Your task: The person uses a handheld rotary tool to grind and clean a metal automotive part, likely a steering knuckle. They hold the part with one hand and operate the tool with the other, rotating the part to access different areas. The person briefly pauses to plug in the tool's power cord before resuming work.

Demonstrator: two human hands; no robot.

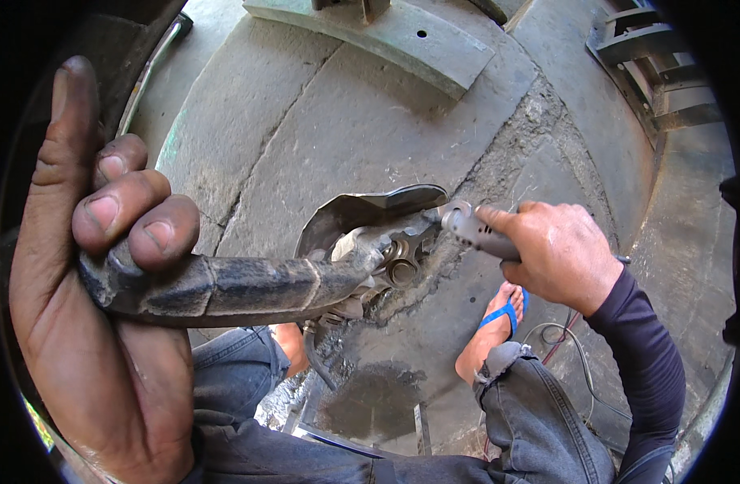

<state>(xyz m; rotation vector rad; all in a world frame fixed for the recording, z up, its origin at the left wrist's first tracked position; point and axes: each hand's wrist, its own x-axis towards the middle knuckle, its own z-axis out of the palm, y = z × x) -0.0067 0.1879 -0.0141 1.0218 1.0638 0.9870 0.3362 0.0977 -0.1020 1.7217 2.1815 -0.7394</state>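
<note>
My left hand [104,323] is large in view at the left, its fingers curled over the bent end of a thick, worn black bar [257,286] with lighter bands across it. One digit points straight up, off the bar. At its far end the bar meets a dirty metal assembly [401,271] with round, ring-like parts. A thin curved metal plate [338,222] rises behind that assembly. My right hand [560,254] is wrapped round a grey power tool [479,232] with vent holes. The tool's front end is blurred and lies beside the assembly's right end; I cannot tell whether they touch.
Cracked, stained concrete floor [321,121] spreads around the work. A heavy metal beam [386,44] lies at the top, and a metal frame [660,64] stands at the upper right. Cables [584,355] run beside my foot in a blue flip-flop [511,315]. A dark wet patch [374,399] is below.
</note>
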